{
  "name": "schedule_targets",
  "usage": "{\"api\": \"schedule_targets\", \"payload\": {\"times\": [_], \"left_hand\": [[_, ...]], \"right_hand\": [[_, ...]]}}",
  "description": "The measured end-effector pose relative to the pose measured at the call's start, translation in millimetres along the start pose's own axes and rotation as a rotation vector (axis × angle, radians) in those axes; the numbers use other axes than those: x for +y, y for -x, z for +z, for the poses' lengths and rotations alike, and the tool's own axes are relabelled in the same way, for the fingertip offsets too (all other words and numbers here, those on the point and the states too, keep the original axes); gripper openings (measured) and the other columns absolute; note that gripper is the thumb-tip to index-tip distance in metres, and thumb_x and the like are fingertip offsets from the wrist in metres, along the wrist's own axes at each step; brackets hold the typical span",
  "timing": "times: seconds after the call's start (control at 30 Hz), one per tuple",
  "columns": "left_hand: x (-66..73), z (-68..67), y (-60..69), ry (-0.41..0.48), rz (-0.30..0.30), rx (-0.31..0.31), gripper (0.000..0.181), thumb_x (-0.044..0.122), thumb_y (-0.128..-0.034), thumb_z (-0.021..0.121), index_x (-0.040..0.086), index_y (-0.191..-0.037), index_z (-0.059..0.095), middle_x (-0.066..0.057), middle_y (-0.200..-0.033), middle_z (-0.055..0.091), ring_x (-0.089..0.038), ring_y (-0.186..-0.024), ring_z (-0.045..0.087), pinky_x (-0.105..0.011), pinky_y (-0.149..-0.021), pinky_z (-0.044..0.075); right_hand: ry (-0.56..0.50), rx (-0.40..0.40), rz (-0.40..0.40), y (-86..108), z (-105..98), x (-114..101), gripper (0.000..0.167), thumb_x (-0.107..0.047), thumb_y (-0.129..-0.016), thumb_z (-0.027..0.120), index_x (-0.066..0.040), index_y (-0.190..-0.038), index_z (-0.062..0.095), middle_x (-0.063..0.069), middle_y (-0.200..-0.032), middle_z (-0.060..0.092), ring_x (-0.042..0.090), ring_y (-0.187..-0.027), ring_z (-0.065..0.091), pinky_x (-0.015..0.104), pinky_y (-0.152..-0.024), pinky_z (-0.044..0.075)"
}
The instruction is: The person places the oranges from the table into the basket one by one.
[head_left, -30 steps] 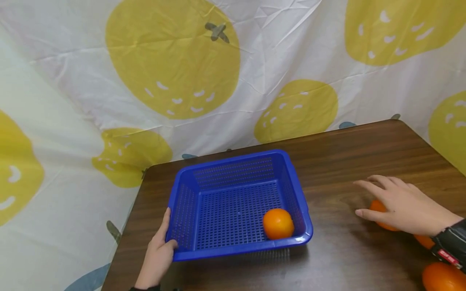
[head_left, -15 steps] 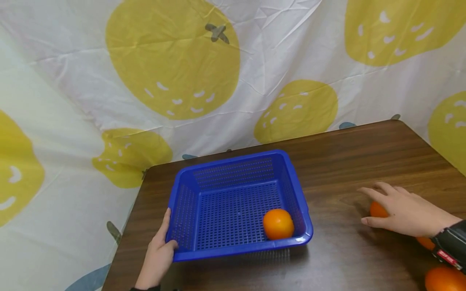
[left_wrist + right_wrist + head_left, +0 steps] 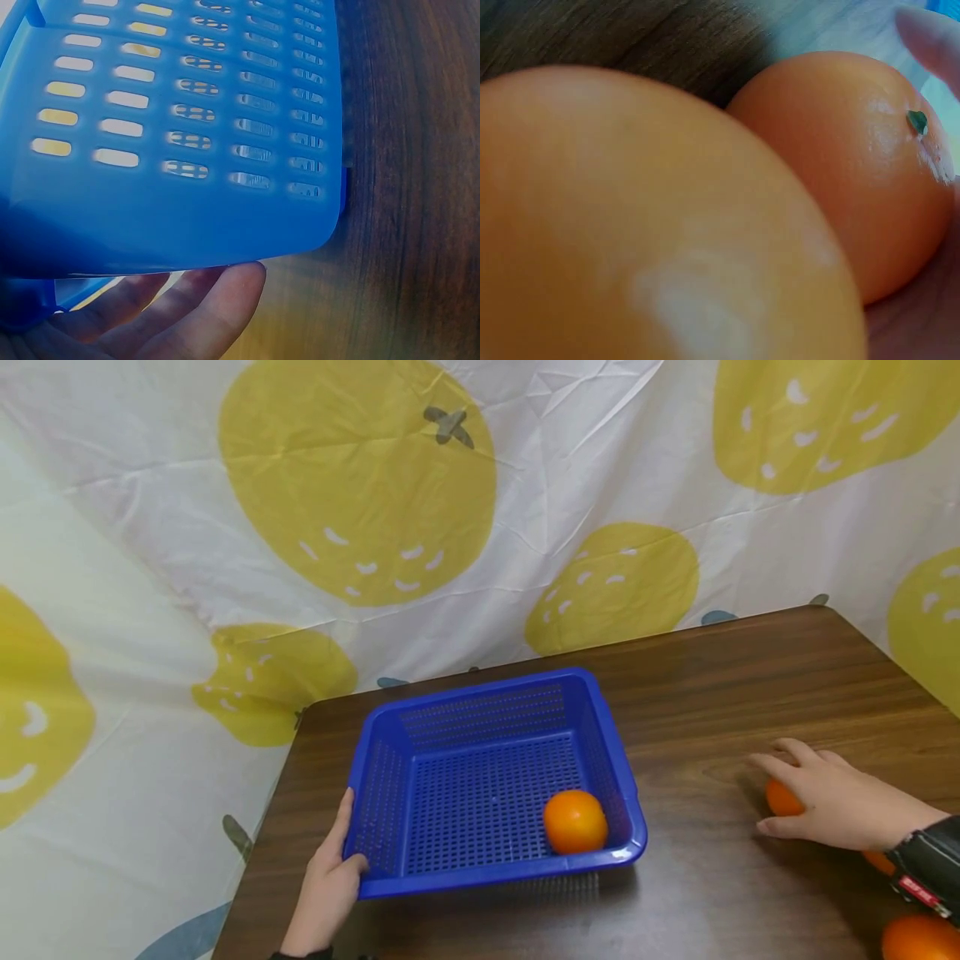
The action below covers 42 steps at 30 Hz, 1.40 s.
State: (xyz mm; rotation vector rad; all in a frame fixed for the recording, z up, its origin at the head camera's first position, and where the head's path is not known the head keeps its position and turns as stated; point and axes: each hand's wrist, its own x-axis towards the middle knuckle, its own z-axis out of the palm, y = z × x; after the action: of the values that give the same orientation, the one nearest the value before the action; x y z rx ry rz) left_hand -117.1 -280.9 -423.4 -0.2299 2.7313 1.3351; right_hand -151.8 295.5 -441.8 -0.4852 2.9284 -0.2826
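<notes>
Orange (image 3: 782,798) is lying just under the right hand (image 3: 847,802), whose fingers are arching spread over it; the left hand (image 3: 325,885) is pinching the blue basket (image 3: 480,875) by its left rim.

A wrinkled white cloth (image 3: 517,518) printed with large yellow fruit hangs behind a dark brown, wood-grained table (image 3: 697,718). Light lays a soft sheen on the table's nearer part.
</notes>
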Motion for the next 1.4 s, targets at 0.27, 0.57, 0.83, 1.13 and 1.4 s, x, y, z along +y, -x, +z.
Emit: {"api": "schedule_targets", "payload": {"times": [0.27, 0.57, 0.83, 1.13, 1.4], "left_hand": [[0.5, 0.3, 0.5, 0.0, -0.007, 0.002, 0.094, -0.007, -0.0852, 0.042, 0.03, -0.163, 0.005, -0.021, -0.168, 0.013, -0.043, -0.144, 0.034, -0.056, -0.107, 0.035], [2.8, 0.0, 0.6, 0.002, -0.015, 0.0, 0.094, -0.005, -0.0853, 0.041, 0.033, -0.163, 0.005, -0.02, -0.168, 0.013, -0.044, -0.144, 0.034, -0.056, -0.107, 0.036], [0.4, 0.2, 0.0, -0.001, -0.003, 0.007, 0.094, -0.007, -0.0848, 0.042, 0.03, -0.163, 0.005, -0.022, -0.167, 0.014, -0.046, -0.145, 0.032, -0.058, -0.108, 0.035], [-0.2, -0.4, -0.4, -0.017, -0.01, 0.014, 0.094, -0.006, -0.0843, 0.043, 0.03, -0.163, 0.006, -0.021, -0.167, 0.014, -0.042, -0.144, 0.034, -0.055, -0.107, 0.036], [0.6, 0.0, -0.2, -0.015, -0.008, 0.013, 0.095, -0.005, -0.0844, 0.043, 0.032, -0.163, 0.007, -0.02, -0.168, 0.014, -0.044, -0.147, 0.03, -0.058, -0.11, 0.033]], "right_hand": [[0.014, 0.044, -0.029, -1.0, 3, 3, 0.084, -0.045, -0.073, 0.085, 0.0, -0.137, 0.056, 0.038, -0.133, 0.048, 0.061, -0.102, 0.055, 0.067, -0.08, 0.048], [0.02, 0.009, -0.019, -1.6, 0, 3, 0.076, -0.045, -0.075, 0.083, 0.005, -0.128, 0.062, 0.035, -0.12, 0.057, 0.056, -0.101, 0.058, 0.064, -0.082, 0.048], [0.019, -0.007, -0.026, -2.8, -2, 4, 0.065, -0.043, -0.077, 0.083, 0.0, -0.122, 0.065, 0.031, -0.117, 0.059, 0.053, -0.098, 0.059, 0.064, -0.081, 0.049], [0.004, -0.033, -0.042, -4.9, -6, 2, 0.066, -0.045, -0.079, 0.081, 0.0, -0.124, 0.064, 0.029, -0.117, 0.059, 0.05, -0.098, 0.06, 0.062, -0.081, 0.049], [0.018, -0.004, -0.052, -8.0, -9, -2, 0.068, -0.049, -0.078, 0.08, -0.001, -0.124, 0.065, 0.028, -0.118, 0.059, 0.048, -0.097, 0.061, 0.062, -0.082, 0.049]]}}
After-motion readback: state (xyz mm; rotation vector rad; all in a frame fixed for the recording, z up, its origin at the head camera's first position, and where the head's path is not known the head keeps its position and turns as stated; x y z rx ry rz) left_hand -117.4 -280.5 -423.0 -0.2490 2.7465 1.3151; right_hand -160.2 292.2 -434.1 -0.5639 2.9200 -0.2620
